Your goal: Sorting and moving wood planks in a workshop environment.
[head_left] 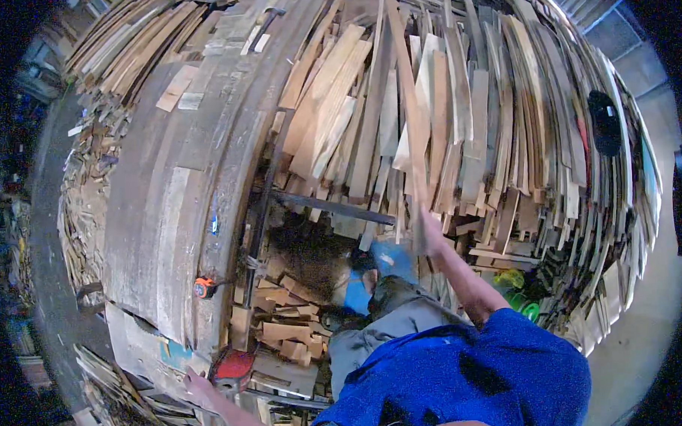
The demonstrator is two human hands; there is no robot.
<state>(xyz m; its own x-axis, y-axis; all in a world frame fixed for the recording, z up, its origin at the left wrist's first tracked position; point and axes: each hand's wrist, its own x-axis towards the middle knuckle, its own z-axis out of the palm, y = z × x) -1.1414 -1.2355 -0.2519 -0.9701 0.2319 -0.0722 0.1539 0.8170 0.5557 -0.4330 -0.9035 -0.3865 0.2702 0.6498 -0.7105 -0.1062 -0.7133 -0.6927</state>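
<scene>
My right hand (pixel 431 235) is closed around the lower end of a long, narrow wooden board (pixel 413 128). The board reaches up and away over the stacked lumber, its far end near the top of the view. At the lower left, my left hand (pixel 199 387) rests at the near end of a worn wooden workbench (pixel 135 243), with fingers outstretched and no object visible in it. Right beside that hand is a red and black object (pixel 233 365) whose kind I cannot make out. Farther up the bench lies an orange and black tape measure (pixel 204 287).
Many loose boards (pixel 337 100) lie stacked ahead and to the right. A hammer (pixel 268 28) is on the bench's far part. Short offcuts (pixel 289 331) are heaped beside my legs. A dark metal bar (pixel 329 207) crosses before my feet. Green bottle-like items (pixel 526 308) sit at right.
</scene>
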